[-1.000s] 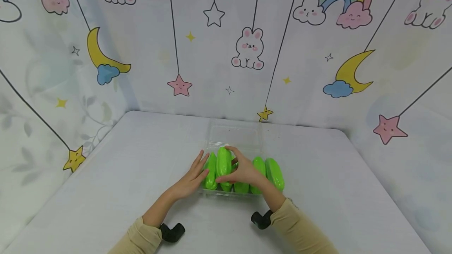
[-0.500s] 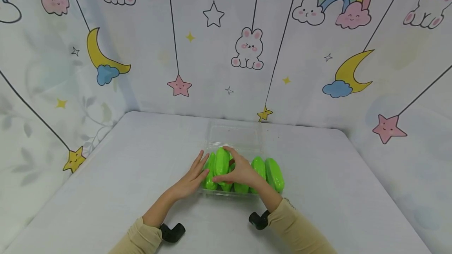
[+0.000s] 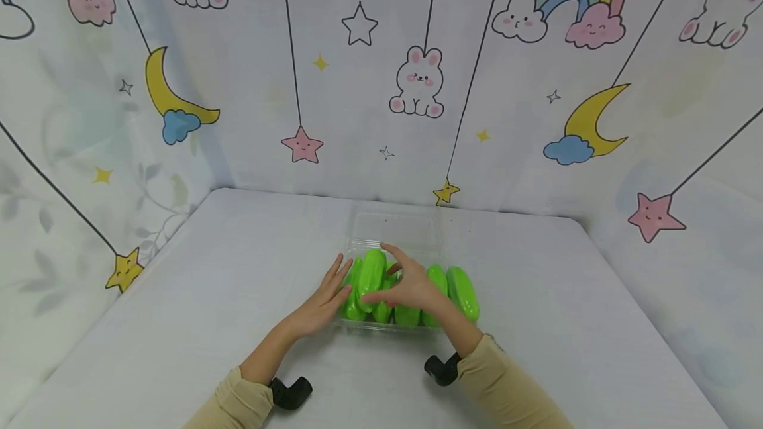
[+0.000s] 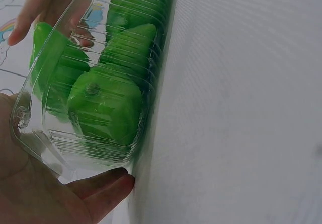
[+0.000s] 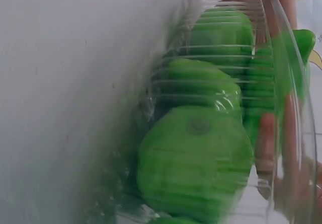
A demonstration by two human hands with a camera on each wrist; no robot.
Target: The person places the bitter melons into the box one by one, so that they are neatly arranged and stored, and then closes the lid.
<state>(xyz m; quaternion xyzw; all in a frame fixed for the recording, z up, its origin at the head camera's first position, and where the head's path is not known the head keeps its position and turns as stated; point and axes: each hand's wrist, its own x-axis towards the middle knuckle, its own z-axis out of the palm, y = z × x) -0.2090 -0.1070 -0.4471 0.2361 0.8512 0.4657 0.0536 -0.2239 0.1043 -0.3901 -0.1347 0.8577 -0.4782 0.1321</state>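
A hinged clear plastic box (image 3: 387, 328) holds several bright green, cucumber-shaped vegetables. One green vegetable (image 3: 372, 275) lies on top of the others at the left end; in the left wrist view that vegetable (image 4: 55, 58) rises past the box rim. My left hand (image 3: 322, 304) rests along the box's left end with straight fingers. Over the middle of the box, my right hand (image 3: 415, 288) has its thumb and fingers spread. Its thumb overlaps the lower part of the top vegetable, while the index finger stands away from it. The right hand hides part of the middle vegetables.
The box's clear lid (image 3: 396, 225) lies folded back behind it on the white table (image 3: 250, 243). At the right end, one green vegetable (image 3: 463, 293) sits at the box edge. Black angled pieces (image 3: 291, 393) sit by both wrists. A printed cloth (image 3: 357, 91) stands behind.
The top vegetable has moved left and settled onto the leftmost one. My right hand's fingers have spread and let go of it. The left hand stays in place.
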